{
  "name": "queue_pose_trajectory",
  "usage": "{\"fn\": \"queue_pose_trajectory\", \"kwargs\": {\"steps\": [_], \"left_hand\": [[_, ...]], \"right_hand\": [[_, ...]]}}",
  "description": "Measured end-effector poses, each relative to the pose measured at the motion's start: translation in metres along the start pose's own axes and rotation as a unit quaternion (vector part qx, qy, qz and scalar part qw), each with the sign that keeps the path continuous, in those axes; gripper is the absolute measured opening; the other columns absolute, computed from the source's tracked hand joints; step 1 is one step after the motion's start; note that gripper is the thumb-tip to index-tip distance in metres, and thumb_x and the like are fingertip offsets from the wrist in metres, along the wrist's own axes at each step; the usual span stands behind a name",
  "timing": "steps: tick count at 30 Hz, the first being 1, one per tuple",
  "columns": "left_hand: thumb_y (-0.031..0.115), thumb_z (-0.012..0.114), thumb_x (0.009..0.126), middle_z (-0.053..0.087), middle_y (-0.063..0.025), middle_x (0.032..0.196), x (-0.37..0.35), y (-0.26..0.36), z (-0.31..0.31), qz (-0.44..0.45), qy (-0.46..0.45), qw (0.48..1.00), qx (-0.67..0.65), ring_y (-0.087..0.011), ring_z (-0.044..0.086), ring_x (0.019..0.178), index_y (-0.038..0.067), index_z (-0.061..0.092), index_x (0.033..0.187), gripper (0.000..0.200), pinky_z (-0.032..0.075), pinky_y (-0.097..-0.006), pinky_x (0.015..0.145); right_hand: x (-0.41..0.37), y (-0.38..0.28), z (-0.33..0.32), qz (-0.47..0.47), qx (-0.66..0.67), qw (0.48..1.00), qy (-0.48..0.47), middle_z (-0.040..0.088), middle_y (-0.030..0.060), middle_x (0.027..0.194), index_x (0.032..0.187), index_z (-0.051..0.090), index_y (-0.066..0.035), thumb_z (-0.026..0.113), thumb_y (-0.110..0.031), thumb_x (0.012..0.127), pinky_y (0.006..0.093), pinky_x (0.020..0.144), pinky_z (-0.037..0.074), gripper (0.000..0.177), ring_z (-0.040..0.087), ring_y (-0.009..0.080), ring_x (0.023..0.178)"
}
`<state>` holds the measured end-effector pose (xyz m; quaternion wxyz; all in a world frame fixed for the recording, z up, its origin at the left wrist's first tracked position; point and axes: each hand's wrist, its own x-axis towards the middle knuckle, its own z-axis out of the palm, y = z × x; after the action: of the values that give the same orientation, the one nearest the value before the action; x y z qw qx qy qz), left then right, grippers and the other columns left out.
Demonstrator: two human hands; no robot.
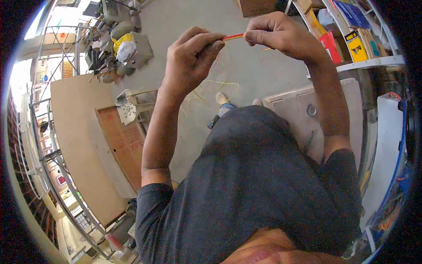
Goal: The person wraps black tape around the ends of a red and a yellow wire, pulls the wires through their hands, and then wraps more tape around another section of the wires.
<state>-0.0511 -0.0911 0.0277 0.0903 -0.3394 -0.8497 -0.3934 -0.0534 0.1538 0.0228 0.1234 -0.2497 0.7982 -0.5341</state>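
A short stretch of red and yellow wires (pixel 233 37) runs between my two hands, held up in front of me over the floor. My left hand (pixel 193 55) pinches the wires between thumb and fingers at one end. At the other end, the thumb and curled fingers of my right hand (pixel 281 36) close on them. Below my hands, thin loops of yellow wire (pixel 215 82) trail over the floor near my shoe (pixel 223 98). Whether these loops join the held wires is too fine to make out.
Wooden boards (pixel 79 132) stand at the left beside metal scaffolding (pixel 37 103). A bench (pixel 140 53) with bags and tools is at the upper left. Shelving (pixel 371 61) with boxes rises at the upper right, above a grey cabinet (pixel 290 105).
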Motion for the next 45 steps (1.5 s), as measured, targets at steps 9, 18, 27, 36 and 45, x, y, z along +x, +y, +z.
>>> {"fn": "queue_pose_trajectory", "kwargs": {"steps": [9, 18, 27, 36, 45], "left_hand": [[0.014, 0.076, 0.078, 0.062, -0.0039, 0.077, 0.018, -0.04, -0.022, 0.262, 0.091, 0.94, 0.199, -0.018, 0.063, 0.062, 0.012, 0.069, 0.093, 0.017, 0.051, -0.0307, 0.052], [0.008, 0.073, 0.078, 0.063, -0.0066, 0.074, 0.031, -0.017, -0.039, 0.236, 0.097, 0.945, 0.206, -0.0169, 0.063, 0.064, 0.01, 0.07, 0.093, 0.016, 0.051, -0.0298, 0.056], [0.019, 0.06, 0.091, 0.057, 0.002, 0.072, 0.003, 0.004, -0.055, -0.187, -0.192, 0.918, -0.291, -0.0085, 0.048, 0.062, 0.0, 0.069, 0.098, 0.023, 0.038, -0.0246, 0.055], [0.025, 0.065, 0.089, 0.059, 0.0019, 0.074, -0.008, -0.002, -0.01, -0.158, -0.094, 0.968, -0.169, -0.0057, 0.049, 0.065, 0.001, 0.069, 0.094, 0.025, 0.04, -0.0231, 0.057], [0.039, 0.054, 0.096, 0.053, 0.0012, 0.07, -0.072, -0.087, -0.037, -0.313, -0.071, 0.931, -0.174, -0.0082, 0.046, 0.066, 0.003, 0.063, 0.084, 0.039, 0.04, -0.0259, 0.061]], "right_hand": [[0.0, -0.041, 0.013, 0.057, 0.042, 0.997, 0.002, 0.039, -0.0059, 0.057, 0.078, 0.059, -0.006, 0.053, -0.03, 0.097, 0.0214, 0.048, 0.028, 0.032, 0.036, 0.0017, 0.052], [0.001, -0.082, -0.001, 0.092, 0.135, 0.986, -0.042, 0.046, -0.0032, 0.055, 0.083, 0.062, -0.003, 0.056, -0.024, 0.095, 0.0233, 0.048, 0.033, 0.025, 0.042, 0.0056, 0.05], [-0.009, -0.041, -0.017, -0.009, -0.026, 0.997, -0.072, 0.042, -0.0054, 0.059, 0.081, 0.061, -0.005, 0.056, -0.027, 0.096, 0.0202, 0.046, 0.028, 0.028, 0.036, 0.0018, 0.05], [0.015, -0.038, 0.016, -0.012, -0.036, 0.994, -0.1, 0.05, -0.0015, 0.067, 0.086, 0.062, 0.0, 0.056, -0.024, 0.095, 0.024, 0.058, 0.04, 0.026, 0.048, 0.0066, 0.064], [0.019, -0.014, -0.041, 0.05, -0.098, 0.994, 0.021, 0.061, -0.0012, 0.075, 0.094, 0.066, -0.004, 0.062, -0.017, 0.091, 0.023, 0.062, 0.045, 0.015, 0.056, 0.0073, 0.069]]}}
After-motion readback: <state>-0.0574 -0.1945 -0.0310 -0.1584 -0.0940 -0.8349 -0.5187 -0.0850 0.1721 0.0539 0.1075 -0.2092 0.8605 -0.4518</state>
